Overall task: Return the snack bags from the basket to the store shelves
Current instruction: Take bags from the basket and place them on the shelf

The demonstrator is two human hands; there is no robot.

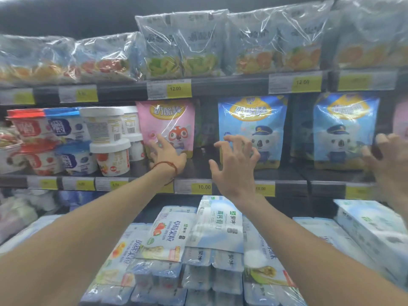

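Note:
A pink snack bag (167,120) with a fox cartoon stands upright on the middle shelf (198,167). My left hand (166,155), a red string on its wrist, rests against the bag's lower front with fingers spread, not gripping it. A blue snack bag (262,120) with a koala cartoon stands to the right. My right hand (235,161) hovers just in front of its lower left corner, fingers apart and curled, holding nothing. A second blue koala bag (344,129) stands further right. The basket is out of view.
Another person's hand (388,157) reaches in at the right edge by the second blue bag. Yogurt tubs (103,140) crowd the shelf left of the pink bag. Clear-wrapped fruit packs (183,45) fill the top shelf. Stacked milk multipacks (198,239) lie below. A gap separates the pink and blue bags.

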